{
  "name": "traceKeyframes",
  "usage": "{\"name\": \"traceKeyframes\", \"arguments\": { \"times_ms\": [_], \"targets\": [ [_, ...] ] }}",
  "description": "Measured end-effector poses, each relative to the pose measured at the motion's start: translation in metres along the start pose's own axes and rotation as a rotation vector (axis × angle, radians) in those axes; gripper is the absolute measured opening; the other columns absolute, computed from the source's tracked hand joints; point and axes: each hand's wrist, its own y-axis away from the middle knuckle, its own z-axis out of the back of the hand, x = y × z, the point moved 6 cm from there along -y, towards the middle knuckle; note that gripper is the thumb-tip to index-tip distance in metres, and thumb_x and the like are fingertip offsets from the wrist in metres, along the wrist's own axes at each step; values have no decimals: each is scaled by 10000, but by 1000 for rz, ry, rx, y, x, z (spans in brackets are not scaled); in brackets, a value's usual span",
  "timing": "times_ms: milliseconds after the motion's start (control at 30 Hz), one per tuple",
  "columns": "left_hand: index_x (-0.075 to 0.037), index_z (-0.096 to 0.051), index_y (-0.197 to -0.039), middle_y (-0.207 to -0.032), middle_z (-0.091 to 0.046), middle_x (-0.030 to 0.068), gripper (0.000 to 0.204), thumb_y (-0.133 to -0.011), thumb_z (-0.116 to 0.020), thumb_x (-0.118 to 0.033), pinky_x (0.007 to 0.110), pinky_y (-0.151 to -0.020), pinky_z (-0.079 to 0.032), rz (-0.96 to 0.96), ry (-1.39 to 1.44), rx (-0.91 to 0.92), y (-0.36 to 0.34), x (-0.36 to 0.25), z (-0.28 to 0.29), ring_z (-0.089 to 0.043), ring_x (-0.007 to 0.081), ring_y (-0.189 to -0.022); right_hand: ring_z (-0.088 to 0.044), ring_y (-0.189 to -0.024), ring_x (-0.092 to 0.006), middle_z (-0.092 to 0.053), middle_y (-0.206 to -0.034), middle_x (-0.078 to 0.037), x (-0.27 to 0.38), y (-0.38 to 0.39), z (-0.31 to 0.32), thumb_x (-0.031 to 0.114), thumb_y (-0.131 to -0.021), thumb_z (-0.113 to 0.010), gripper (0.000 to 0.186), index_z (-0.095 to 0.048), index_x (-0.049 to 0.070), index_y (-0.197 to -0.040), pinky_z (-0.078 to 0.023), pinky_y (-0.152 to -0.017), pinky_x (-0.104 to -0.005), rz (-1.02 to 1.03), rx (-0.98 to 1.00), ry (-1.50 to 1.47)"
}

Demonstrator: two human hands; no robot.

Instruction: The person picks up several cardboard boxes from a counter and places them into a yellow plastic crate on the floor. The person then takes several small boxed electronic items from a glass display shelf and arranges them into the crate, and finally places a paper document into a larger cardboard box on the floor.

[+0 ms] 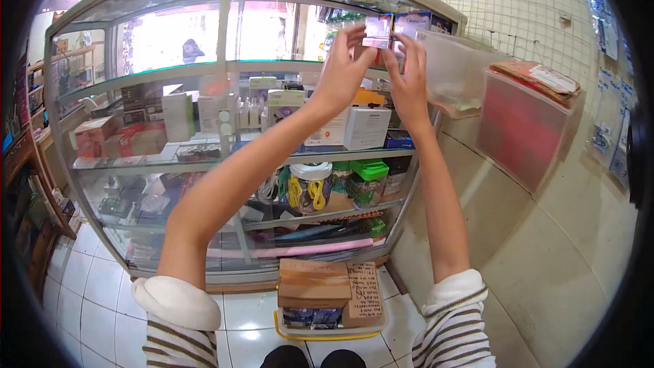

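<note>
Both my hands are raised at the upper right of the glass display cabinet [225,61]. My left hand [344,71] has its fingers curled at the left side of a small pale box [377,26]. My right hand [407,71] grips the same box from the right, fingertips at its edge. A reddish item [364,53] shows just below the box, partly hidden by my fingers. Behind stand other small packages [412,22]. On the shelf below my hands are white and green boxes [368,129] and jars with coiled cables [310,187].
A translucent bin [456,71] and another with reddish contents [518,129] stand right of the cabinet, by a wire grid [524,13]. Cardboard boxes [313,279] sit in a yellow-rimmed tub [327,334] on the floor by my feet. Wooden shelving [27,170] stands at far left.
</note>
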Motion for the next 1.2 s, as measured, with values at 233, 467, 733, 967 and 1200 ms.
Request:
{"name": "traceKeyframes", "arguments": {
  "times_ms": [233, 467, 733, 967, 1200],
  "targets": [
    [18, -391, -1167, -1099, -422, 234, 530, -760, -516, -298, 351, -908, -343, 145, -451, -126, -107, 114, -10, -436, 322, -1057, -477, -948, -393, -331, -1128, -270, -163, -46, -101, 233, -771, -558, 402, -438, 46, -1106, -418, -781, -402, -124, -43, 169],
    [-13, -451, -1165, -1226, -270, 328, 447, -792, -421, -257, 376, -914, -342, 566, -856, 297, -145, 201, -15, -412, 412, -1080, 45, -1245, -472, 118, -1404, -123, -266, -32, -169, 626, -587, -566, 925, -105, 339, -1336, -107, -932, -653, -793, 783, 551],
    [0, -496, -1117, -1177, -383, 291, 383, -821, -388, -217, 371, -898, -345, 509, -784, 429, -159, 292, -23, -376, 412, -1093, 17, -1235, -492, 29, -1383, -207, -315, -21, -177, 663, -528, -610, 972, -148, 345, -1323, -149, -927, -641, -874, 821, 515],
    [6, -519, -1018, -970, -529, 111, 387, -806, -366, -279, 306, -782, -355, 687, -144, 259, -154, 279, -15, -450, 188, -942, -105, -1198, -519, -142, -1329, -202, -306, -35, -169, 585, -499, -693, 970, -225, 276, -1291, -251, -895, -617, -839, 714, 525],
    [9, -413, -1121, -978, -521, 120, 444, -802, -406, -300, 317, -716, -402, 809, -257, -106, -152, 283, 13, -507, 198, -857, -190, -1157, -523, -185, -1298, -204, -212, -46, -142, 525, -536, -696, 907, -284, 212, -1281, -305, -858, -585, -779, 559, 557]
  ]
}}
